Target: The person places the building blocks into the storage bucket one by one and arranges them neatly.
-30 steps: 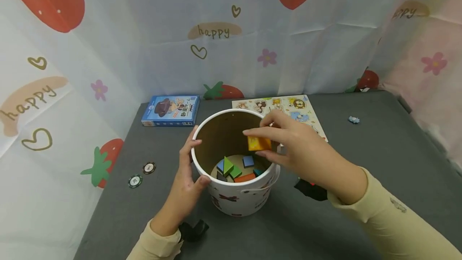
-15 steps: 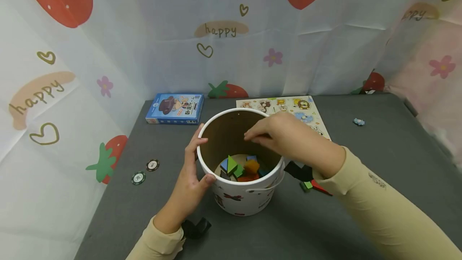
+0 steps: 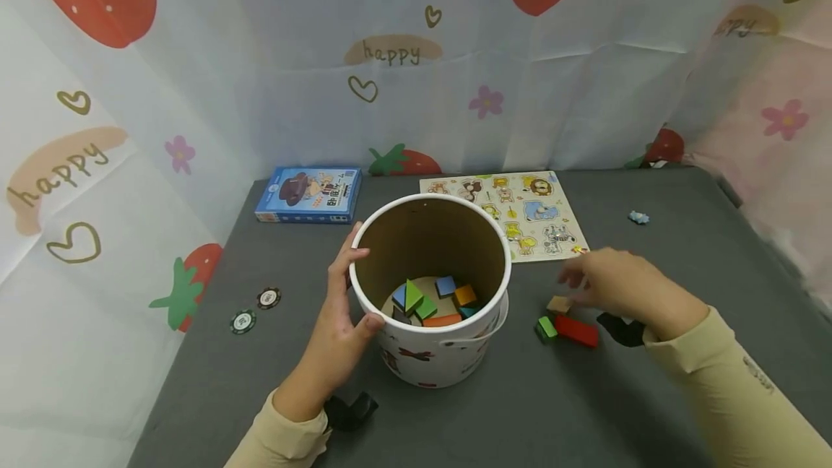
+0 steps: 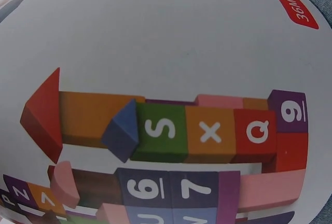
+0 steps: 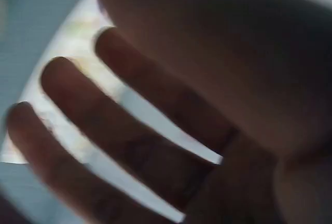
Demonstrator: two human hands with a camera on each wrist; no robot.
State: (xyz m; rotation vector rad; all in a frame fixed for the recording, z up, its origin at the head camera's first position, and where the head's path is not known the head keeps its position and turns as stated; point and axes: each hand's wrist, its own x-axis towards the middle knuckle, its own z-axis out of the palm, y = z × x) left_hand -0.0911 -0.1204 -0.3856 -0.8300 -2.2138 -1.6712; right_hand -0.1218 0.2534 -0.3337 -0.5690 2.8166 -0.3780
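Observation:
My left hand (image 3: 341,316) grips the rim of a white bucket (image 3: 429,360), fingertips hooked over the edge and thumb along its near side. Inside lie several coloured blocks, among them a green triangle (image 3: 413,296), a blue block (image 3: 445,286) and an orange block (image 3: 465,296). The left wrist view is filled by the bucket's printed wall (image 4: 166,53). To the right, my right hand (image 3: 617,284) hovers by a plain wooden block (image 3: 559,305), a green block (image 3: 546,328) and a red block (image 3: 576,331). Its fingers (image 5: 129,146) are spread and hold nothing in the right wrist view.
Behind the bucket lie a blue box (image 3: 308,195) and an animal puzzle board (image 3: 539,233). Two poker chips, one green (image 3: 243,321) and one black (image 3: 269,298), rest at the left. A small light-blue piece (image 3: 638,217) is at the far right.
My right hand has let go of the orange block, which now lies in the bucket. The hand has moved out to the right, beside the loose blocks. My left hand keeps its grip.

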